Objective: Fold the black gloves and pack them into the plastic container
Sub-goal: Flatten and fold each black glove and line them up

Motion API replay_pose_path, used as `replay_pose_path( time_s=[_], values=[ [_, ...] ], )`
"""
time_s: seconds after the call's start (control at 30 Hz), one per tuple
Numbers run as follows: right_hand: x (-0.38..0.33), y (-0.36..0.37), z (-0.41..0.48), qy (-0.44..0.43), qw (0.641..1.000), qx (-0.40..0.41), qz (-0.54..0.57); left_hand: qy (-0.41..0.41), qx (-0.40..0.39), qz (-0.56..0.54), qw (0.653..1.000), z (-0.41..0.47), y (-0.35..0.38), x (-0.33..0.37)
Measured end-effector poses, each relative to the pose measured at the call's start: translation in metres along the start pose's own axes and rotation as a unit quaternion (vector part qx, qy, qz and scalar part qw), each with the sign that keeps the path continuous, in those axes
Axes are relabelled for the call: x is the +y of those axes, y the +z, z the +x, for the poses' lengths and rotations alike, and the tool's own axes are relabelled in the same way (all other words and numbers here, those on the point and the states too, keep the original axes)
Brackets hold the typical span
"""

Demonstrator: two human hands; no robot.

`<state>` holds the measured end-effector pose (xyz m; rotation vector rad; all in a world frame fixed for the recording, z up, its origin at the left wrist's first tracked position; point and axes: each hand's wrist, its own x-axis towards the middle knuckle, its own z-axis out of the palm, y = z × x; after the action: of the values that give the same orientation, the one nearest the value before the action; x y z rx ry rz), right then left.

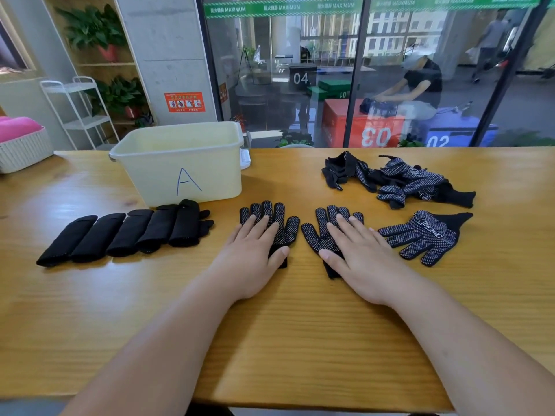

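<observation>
Both bare forearms reach forward over the near edge of the table point(270, 340). The left hand point(252, 250) lies flat with straight fingers, pressing a dotted black glove point(285, 226). The right hand point(357, 253) lies equally flat on a second dotted glove point(318, 235) just beside it. A row of folded gloves point(126, 235) sits to the left, in front of the plastic container point(180, 163) marked A. A loose glove point(426, 235) and a tangled pile point(399, 178) of gloves lie toward the right edge.

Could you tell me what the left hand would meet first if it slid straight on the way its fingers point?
Past the glove under the left hand, probably only bare table; the line seems to pass just right of the container, though depth is unclear.
</observation>
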<state>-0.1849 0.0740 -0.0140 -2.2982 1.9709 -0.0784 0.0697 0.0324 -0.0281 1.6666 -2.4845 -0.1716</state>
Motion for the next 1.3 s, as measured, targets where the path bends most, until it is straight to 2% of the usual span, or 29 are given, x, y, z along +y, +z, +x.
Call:
replay_pose_path(
  time_s=[0.07, 0.13, 0.27, 0.4, 0.5, 0.63, 0.7, 0.83, 0.9, 1.07, 1.17, 1.3],
  values=[
    [-0.002, -0.003, -0.011, -0.034, 0.999, 0.016, 0.022, 0.023, 0.033, -0.034, 0.999, -0.007, -0.003, 0.000],
    [-0.007, -0.002, -0.024, -0.069, 0.997, -0.007, 0.024, 0.060, 0.029, -0.061, 0.996, -0.014, -0.006, 0.002],
    [-0.015, 0.008, -0.025, -0.072, 0.996, -0.045, -0.018, 0.090, -0.045, 0.015, 0.995, -0.019, 0.002, 0.011],
    [-0.019, 0.008, -0.019, -0.067, 0.997, -0.029, 0.003, 0.089, -0.042, 0.034, 0.995, -0.018, 0.002, 0.014],
    [-0.015, 0.006, -0.023, -0.078, 0.996, 0.023, 0.039, 0.085, -0.006, -0.005, 0.996, -0.018, -0.001, 0.012],
    [-0.007, -0.002, -0.026, -0.062, 0.985, 0.145, 0.075, 0.077, 0.117, -0.056, 0.989, -0.018, -0.010, 0.002],
    [-0.009, -0.001, -0.024, -0.060, 0.988, 0.135, 0.040, 0.071, 0.133, -0.069, 0.986, -0.018, -0.012, -0.002],
    [-0.015, 0.001, -0.022, -0.070, 0.993, 0.094, 0.016, 0.064, 0.109, -0.063, 0.990, -0.016, -0.012, -0.002],
    [-0.015, 0.000, -0.023, -0.075, 0.991, 0.106, 0.033, 0.061, 0.114, -0.060, 0.990, -0.016, -0.012, -0.002],
    [-0.013, -0.002, -0.024, -0.068, 0.977, 0.198, 0.052, 0.075, 0.140, -0.083, 0.984, -0.019, -0.016, -0.004],
    [-0.013, -0.001, -0.024, -0.063, 0.984, 0.166, 0.032, 0.077, 0.112, -0.089, 0.987, -0.019, -0.018, -0.005],
    [-0.014, -0.002, -0.026, -0.072, 0.986, 0.148, 0.032, 0.054, 0.126, -0.073, 0.988, -0.018, -0.018, -0.006]
  ],
)
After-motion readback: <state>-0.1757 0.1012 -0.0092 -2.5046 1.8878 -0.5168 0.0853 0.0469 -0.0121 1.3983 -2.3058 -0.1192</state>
